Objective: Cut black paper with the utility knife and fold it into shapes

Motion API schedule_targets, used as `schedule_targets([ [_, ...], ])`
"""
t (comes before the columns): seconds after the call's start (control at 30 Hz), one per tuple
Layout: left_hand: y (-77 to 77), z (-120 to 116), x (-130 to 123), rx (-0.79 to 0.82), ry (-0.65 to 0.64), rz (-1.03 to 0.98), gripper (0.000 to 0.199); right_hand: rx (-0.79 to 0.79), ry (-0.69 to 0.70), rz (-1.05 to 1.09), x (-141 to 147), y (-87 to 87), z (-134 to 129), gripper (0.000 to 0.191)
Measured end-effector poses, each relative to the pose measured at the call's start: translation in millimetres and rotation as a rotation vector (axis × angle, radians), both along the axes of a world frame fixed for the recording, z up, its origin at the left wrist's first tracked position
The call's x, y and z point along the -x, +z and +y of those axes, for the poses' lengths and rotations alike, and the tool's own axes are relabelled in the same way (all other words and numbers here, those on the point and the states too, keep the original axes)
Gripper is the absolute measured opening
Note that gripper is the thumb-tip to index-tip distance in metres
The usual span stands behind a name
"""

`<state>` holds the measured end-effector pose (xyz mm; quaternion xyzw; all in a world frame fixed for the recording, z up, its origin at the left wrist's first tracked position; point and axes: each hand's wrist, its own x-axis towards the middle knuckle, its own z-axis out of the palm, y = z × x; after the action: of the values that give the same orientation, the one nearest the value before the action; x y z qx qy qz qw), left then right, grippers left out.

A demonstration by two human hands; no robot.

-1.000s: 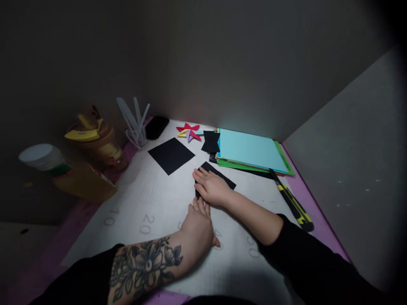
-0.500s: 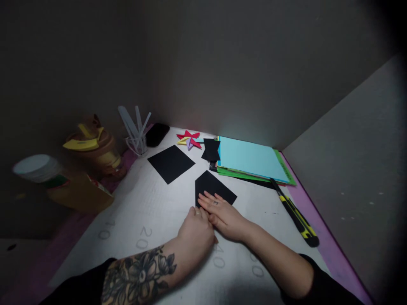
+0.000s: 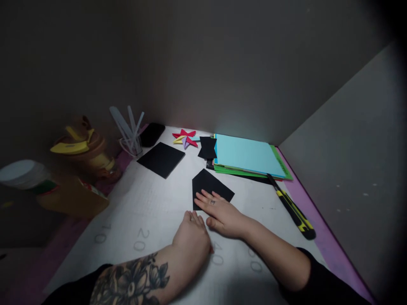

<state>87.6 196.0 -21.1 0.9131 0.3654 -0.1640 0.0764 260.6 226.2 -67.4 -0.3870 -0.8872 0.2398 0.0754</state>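
A black sheet of paper (image 3: 206, 180) with a folded-looking, pointed outline lies on the white worktop in front of me. My right hand (image 3: 221, 214) rests flat on its lower part, fingers stretched out and covering some of it. Just below the paper's lower left edge is my left hand (image 3: 192, 235), its fingers curled together and the palm side down. Whatever may be under those fingers is hidden. Farther left, a second black paper square (image 3: 162, 159) lies flat, and a small black folded piece (image 3: 207, 148) sits against the paper stack.
Behind are a stack of coloured paper (image 3: 248, 154), a folded paper star (image 3: 185, 140) and a black phone (image 3: 152, 134). A yellow-black utility knife (image 3: 294, 212) lies right. Left stand a clear cup of strips (image 3: 132, 146), a brown-yellow pot (image 3: 92, 152) and a white-capped bottle (image 3: 23, 173).
My left hand has slid down and slightly left, away from my right hand. My right hand stays flat on the paper. The whole view has shifted a little.
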Motion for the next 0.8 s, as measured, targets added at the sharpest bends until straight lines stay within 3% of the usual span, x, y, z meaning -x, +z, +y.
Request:
schedule_targets([
  [0.13, 10.9, 31.3, 17.8, 0.105, -0.041, -0.131, 0.022, 0.028, 0.124, 0.027, -0.2, 7.2, 1.0, 0.060],
  [0.2, 4.1, 52.2, 26.3, 0.064, 0.060, -0.278, 0.026, 0.033, 0.230, 0.061, 2.3, 10.8, -2.0, 0.055],
  [0.27, -9.8, 68.9, 31.6, 0.096, -0.026, -0.429, 0.043, 0.024, 0.273, 0.082, 5.4, 12.9, -9.3, 0.050],
  [0.33, -24.3, 78.4, 34.0, 0.172, -0.099, -0.411, 0.052, 0.027, 0.248, 0.059, 7.1, 13.2, -21.3, 0.050],
  [0.43, -34.8, 81.3, 34.7, 0.235, -0.121, -0.338, 0.065, 0.087, 0.213, -0.005, 5.3, 11.1, -44.3, 0.064],
  [0.5, -33.3, 79.7, 34.3, 0.254, -0.130, -0.282, 0.078, 0.127, 0.178, -0.023, 2.2, 9.5, -57.7, 0.071],
  [0.6, -26.5, 77.1, 33.0, 0.267, -0.139, -0.225, 0.093, 0.145, 0.080, -0.048, -3.2, 9.2, -66.8, 0.065],
  [0.8, -22.8, 74.9, 30.0, 0.273, -0.119, -0.187, 0.107, 0.059, -0.158, -0.146, -16.7, 15.6, -58.0, 0.049],
])
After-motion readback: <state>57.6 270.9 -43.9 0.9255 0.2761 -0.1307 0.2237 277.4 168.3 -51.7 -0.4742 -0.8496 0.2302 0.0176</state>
